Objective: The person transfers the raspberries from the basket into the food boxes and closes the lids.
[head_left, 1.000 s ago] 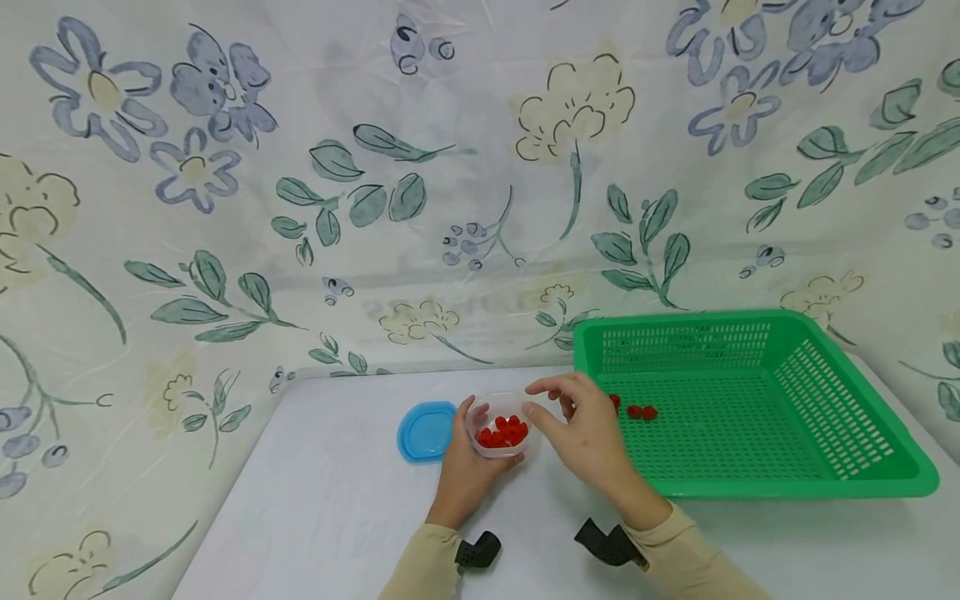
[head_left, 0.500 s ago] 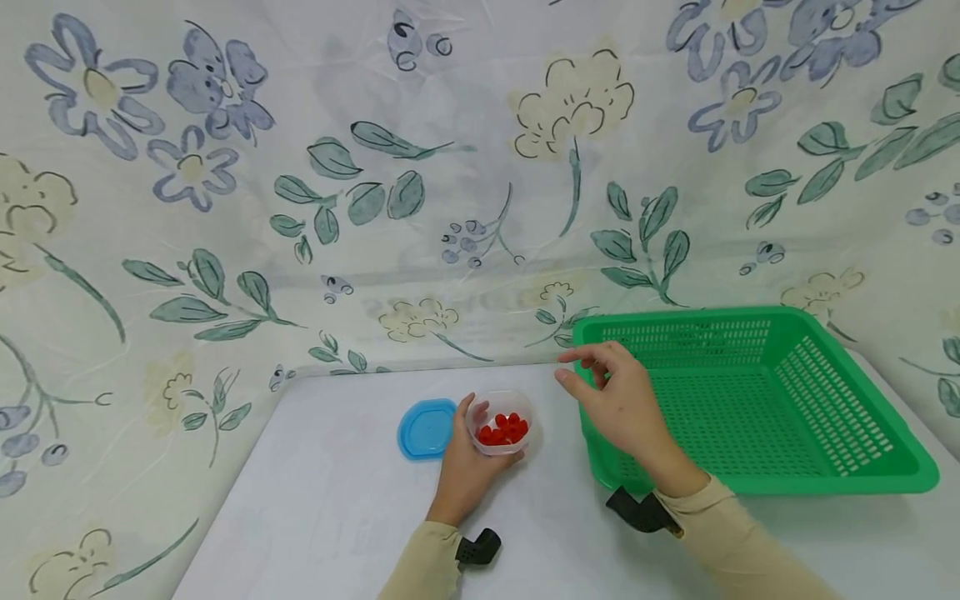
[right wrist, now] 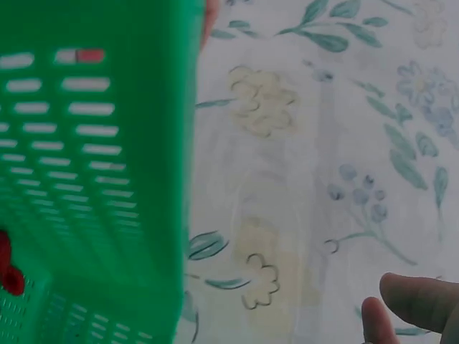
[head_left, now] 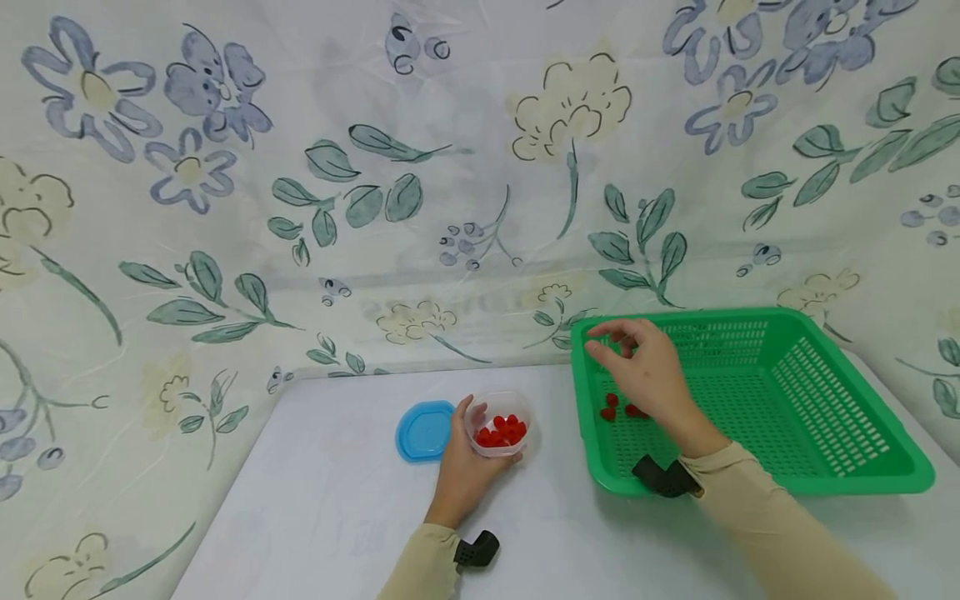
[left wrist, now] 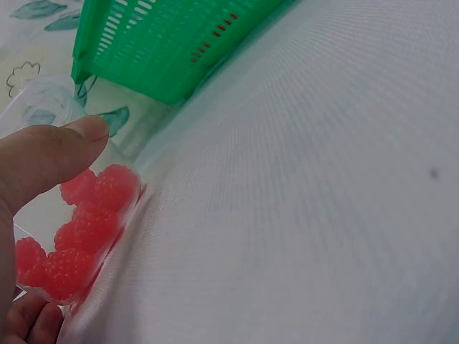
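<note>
My left hand [head_left: 467, 471] holds a small clear plastic container [head_left: 517, 404] by its sides on the white table. Inside lie several red raspberries [left wrist: 93, 226], seen through the wall in the left wrist view, where the thumb [left wrist: 54, 154] presses the near side. Over the left part of a green plastic basket [head_left: 750, 487] hovers my right hand [head_left: 647, 371], fingers loosely bent and holding nothing. Below it, several more raspberries [head_left: 610, 412] lie on the basket floor, partly hidden by that hand. The right wrist view shows only the tips of its fingers [right wrist: 419, 297].
A blue lid [head_left: 424, 431] lies flat on the white table [head_left: 322, 492], just left of the container. The basket's raised, slotted wall stands to the container's right. Behind the table hangs a flower-printed cloth [head_left: 450, 167].
My right hand has moved away from the container, rightward and up over the basket's left rim. The left hand and the container have stayed where they were.
</note>
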